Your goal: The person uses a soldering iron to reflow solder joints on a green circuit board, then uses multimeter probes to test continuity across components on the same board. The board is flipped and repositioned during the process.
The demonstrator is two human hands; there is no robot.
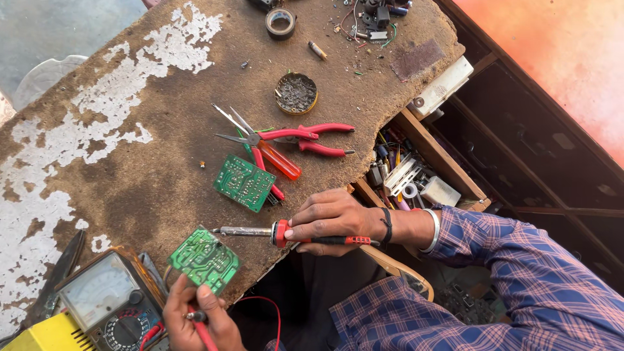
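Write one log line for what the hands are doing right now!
right hand: grips soldering iron, tip pointing at the near circuit board | left hand: holds green circuit board and red probe | bench: meter, pliers

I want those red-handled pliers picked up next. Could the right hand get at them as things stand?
Probably yes: the pliers lie uncovered on the bench just beyond the right hand, but it grips the soldering iron.

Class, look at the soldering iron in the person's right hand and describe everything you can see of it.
The soldering iron lies almost level, its tip pointing left toward the green circuit board at the bench edge. It has a dull grey metal shaft, a red collar, and a dark handle with a red band near the rear. The right hand wraps the handle, fingers against the collar. Its tip hangs just above the worn brown bench top, short of the board. Whether it is hot cannot be told.
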